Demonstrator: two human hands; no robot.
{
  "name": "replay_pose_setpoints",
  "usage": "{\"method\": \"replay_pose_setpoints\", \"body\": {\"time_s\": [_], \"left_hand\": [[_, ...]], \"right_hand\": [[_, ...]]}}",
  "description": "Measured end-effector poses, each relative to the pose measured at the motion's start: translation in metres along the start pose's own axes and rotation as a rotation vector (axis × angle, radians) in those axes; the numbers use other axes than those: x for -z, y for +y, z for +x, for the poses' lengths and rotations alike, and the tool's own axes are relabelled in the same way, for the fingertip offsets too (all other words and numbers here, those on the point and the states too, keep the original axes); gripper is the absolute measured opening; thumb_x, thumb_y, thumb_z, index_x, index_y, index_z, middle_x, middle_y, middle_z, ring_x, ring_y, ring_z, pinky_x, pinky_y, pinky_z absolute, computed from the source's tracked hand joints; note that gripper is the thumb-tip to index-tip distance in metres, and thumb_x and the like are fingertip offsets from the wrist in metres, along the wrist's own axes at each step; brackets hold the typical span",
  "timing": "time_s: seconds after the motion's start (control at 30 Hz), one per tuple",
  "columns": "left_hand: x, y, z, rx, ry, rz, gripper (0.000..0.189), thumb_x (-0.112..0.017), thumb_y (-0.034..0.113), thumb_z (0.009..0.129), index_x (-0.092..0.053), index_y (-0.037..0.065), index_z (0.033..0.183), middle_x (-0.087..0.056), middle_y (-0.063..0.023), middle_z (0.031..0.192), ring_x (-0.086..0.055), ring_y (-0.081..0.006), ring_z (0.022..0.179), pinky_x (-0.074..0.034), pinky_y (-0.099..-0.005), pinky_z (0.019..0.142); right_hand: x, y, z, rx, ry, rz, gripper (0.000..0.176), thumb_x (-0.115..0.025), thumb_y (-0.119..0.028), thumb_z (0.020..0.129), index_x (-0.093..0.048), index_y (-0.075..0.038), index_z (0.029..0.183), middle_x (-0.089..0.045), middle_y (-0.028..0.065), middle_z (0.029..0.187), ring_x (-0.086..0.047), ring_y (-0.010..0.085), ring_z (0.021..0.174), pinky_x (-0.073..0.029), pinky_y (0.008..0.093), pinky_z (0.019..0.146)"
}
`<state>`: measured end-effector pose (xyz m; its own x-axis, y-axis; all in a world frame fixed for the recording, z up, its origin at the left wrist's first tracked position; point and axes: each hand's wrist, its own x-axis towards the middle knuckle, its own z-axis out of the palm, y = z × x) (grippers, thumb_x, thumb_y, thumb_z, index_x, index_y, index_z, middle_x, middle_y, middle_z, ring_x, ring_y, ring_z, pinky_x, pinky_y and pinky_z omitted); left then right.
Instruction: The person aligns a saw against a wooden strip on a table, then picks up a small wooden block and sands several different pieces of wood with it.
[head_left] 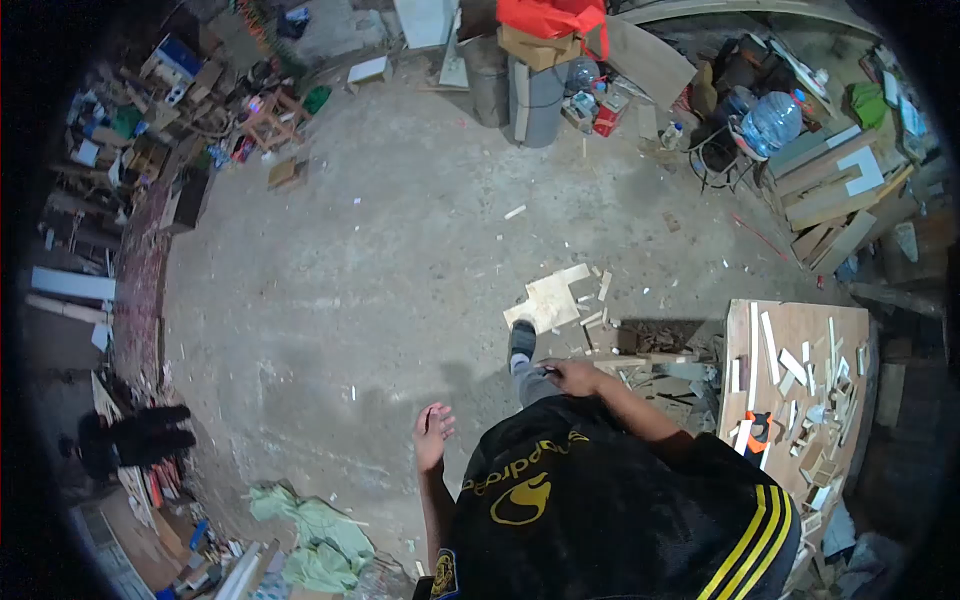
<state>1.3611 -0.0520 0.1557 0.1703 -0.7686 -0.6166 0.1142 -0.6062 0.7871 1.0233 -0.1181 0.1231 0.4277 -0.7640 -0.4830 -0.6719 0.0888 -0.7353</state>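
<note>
My left hand (433,425) is held out at my side above the concrete floor, its fingers apart and nothing in it. My right hand (572,377) is in front of my body, beside or against my grey trouser leg (536,388); its fingers are partly stretched and I see no object in it. My dark shoe (522,338) is at the near edge of a pale wooden board (551,303) on the floor. Small wood offcuts (596,318) lie around that board.
To the right, a wooden workbench (740,345) carries wood strips and an orange-handled tool (759,430). Grey bins (535,105) stand ahead. Scrap wood (835,200) and a water bottle (772,124) are at the far right. Green cloth (315,540) lies at lower left.
</note>
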Motion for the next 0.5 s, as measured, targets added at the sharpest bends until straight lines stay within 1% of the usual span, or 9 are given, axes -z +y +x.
{"method": "replay_pose_setpoints", "body": {"time_s": [0.07, 0.1, 0.13, 0.17, 0.23, 0.3, 0.37, 0.43, 0.5], "left_hand": [[-0.011, 0.030, 0.030, 0.006, 0.026, 0.072, 0.036, -0.047, 0.031, 0.099, -0.052, 0.005, 0.123, -0.062, -0.0089, 0.111, -0.062, -0.0168, 0.093, -0.049, -0.0301, 0.076], [-0.024, 0.059, 0.044, -0.010, -0.001, 0.093, 0.036, -0.047, 0.031, 0.099, -0.052, 0.005, 0.123, -0.062, -0.0089, 0.111, -0.062, -0.0168, 0.093, -0.049, -0.0301, 0.076], [-0.033, 0.088, 0.055, -0.037, -0.025, 0.112, 0.036, -0.047, 0.030, 0.099, -0.052, 0.005, 0.123, -0.062, -0.0088, 0.112, -0.061, -0.0171, 0.094, -0.049, -0.0303, 0.077], [-0.042, 0.112, 0.067, -0.058, -0.047, 0.131, 0.035, -0.046, 0.030, 0.099, -0.052, 0.004, 0.124, -0.061, -0.0087, 0.112, -0.061, -0.0173, 0.094, -0.049, -0.0305, 0.078], [-0.049, 0.144, 0.110, -0.102, -0.117, 0.231, 0.036, -0.046, 0.030, 0.099, -0.051, 0.005, 0.125, -0.061, -0.0085, 0.112, -0.061, -0.0174, 0.095, -0.049, -0.0308, 0.078], [-0.054, 0.169, 0.140, -0.147, -0.185, 0.305, 0.037, -0.047, 0.031, 0.099, -0.050, 0.006, 0.126, -0.061, -0.0083, 0.113, -0.060, -0.0175, 0.095, -0.050, -0.0311, 0.077], [-0.071, 0.195, 0.173, -0.204, -0.136, 0.236, 0.036, -0.047, 0.030, 0.099, -0.051, 0.006, 0.125, -0.060, -0.0083, 0.113, -0.060, -0.0176, 0.095, -0.050, -0.0313, 0.077], [-0.100, 0.219, 0.188, -0.214, -0.171, 0.203, 0.034, -0.046, 0.028, 0.099, -0.051, 0.004, 0.124, -0.061, -0.0092, 0.112, -0.061, -0.0175, 0.094, -0.050, -0.0309, 0.078], [-0.129, 0.233, 0.205, -0.214, -0.212, 0.178, 0.033, -0.046, 0.026, 0.100, -0.052, 0.003, 0.123, -0.061, -0.0101, 0.111, -0.061, -0.0174, 0.094, -0.050, -0.0305, 0.078]], "right_hand": [[0.025, -0.003, 0.031, -0.005, -0.014, -0.044, 0.039, -0.055, -0.024, 0.090, -0.053, -0.019, 0.128, -0.064, 0.0194, 0.109, -0.061, 0.0384, 0.099, -0.048, 0.0443, 0.087], [0.044, -0.007, 0.049, 0.003, -0.036, -0.100, 0.039, -0.055, -0.025, 0.090, -0.053, -0.020, 0.128, -0.064, 0.0191, 0.109, -0.061, 0.0385, 0.098, -0.049, 0.0445, 0.086], [0.057, -0.004, 0.067, 0.090, 0.012, -0.030, 0.039, -0.054, -0.028, 0.090, -0.053, -0.021, 0.128, -0.064, 0.0187, 0.108, -0.061, 0.0387, 0.097, -0.049, 0.0447, 0.085], [0.075, -0.009, 0.081, 0.081, 0.043, -0.009, 0.039, -0.054, -0.028, 0.090, -0.053, -0.021, 0.128, -0.064, 0.0187, 0.108, -0.061, 0.0387, 0.097, -0.049, 0.0447, 0.085], [0.113, -0.026, 0.103, 0.054, 0.116, 0.031, 0.039, -0.055, -0.022, 0.089, -0.055, -0.019, 0.127, -0.066, 0.0187, 0.102, -0.064, 0.0365, 0.091, -0.050, 0.0424, 0.081], [0.141, -0.041, 0.115, 0.059, 0.188, 0.041, 0.039, -0.055, -0.021, 0.089, -0.054, -0.020, 0.128, -0.066, 0.0182, 0.102, -0.063, 0.0367, 0.091, -0.049, 0.0420, 0.080], [0.181, -0.058, 0.119, 0.075, 0.274, 0.017, 0.040, -0.055, -0.021, 0.089, -0.053, -0.020, 0.129, -0.066, 0.0178, 0.101, -0.063, 0.0368, 0.090, -0.049, 0.0417, 0.080], [0.206, -0.076, 0.114, 0.149, 0.283, 0.207, 0.040, -0.054, -0.021, 0.090, -0.051, -0.019, 0.130, -0.065, 0.0175, 0.105, -0.063, 0.0370, 0.093, -0.049, 0.0412, 0.082], [0.216, -0.071, 0.121, 0.258, 0.358, 0.245, 0.038, -0.052, -0.021, 0.093, -0.051, -0.018, 0.131, -0.063, 0.0167, 0.116, -0.062, 0.0370, 0.098, -0.049, 0.0402, 0.086]]}}
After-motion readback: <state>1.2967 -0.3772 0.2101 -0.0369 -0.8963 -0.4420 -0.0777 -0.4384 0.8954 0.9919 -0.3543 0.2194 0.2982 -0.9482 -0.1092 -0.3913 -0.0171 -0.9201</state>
